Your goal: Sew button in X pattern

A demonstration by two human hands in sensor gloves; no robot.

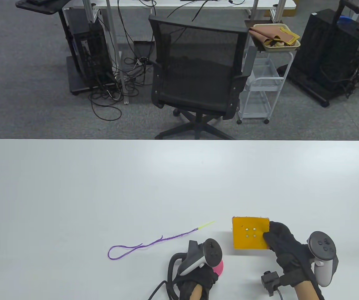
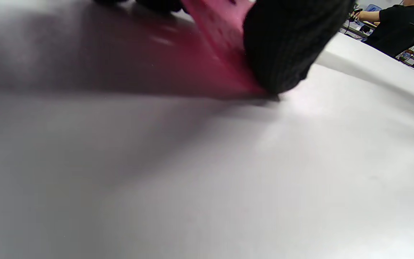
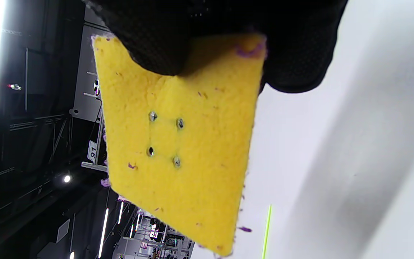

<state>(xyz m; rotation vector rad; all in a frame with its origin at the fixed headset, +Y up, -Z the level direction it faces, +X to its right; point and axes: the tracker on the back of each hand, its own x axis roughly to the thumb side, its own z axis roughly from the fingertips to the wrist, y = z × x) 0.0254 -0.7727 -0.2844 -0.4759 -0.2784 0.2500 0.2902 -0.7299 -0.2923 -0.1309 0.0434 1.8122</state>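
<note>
Plainly, yellow felt square (image 1: 250,233) shows four empty punched holes.

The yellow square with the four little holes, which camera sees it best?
The right wrist view: the yellow felt square fills the picture, its four holes sharp, the right hand pinching its edge. The table view shows the whole square, but small. The left wrist view misses it, showing only the pink button.

Table view looked down from high at the near edge of the white table (image 1: 73,187), facing the office chair (image 1: 198,72) beyond it. Left wrist cam sat nearly on that tabletop, grazing across it. Right wrist cam, rolled sideways, was close on the yellow felt square (image 3: 178,144), shared with the table view.
</note>
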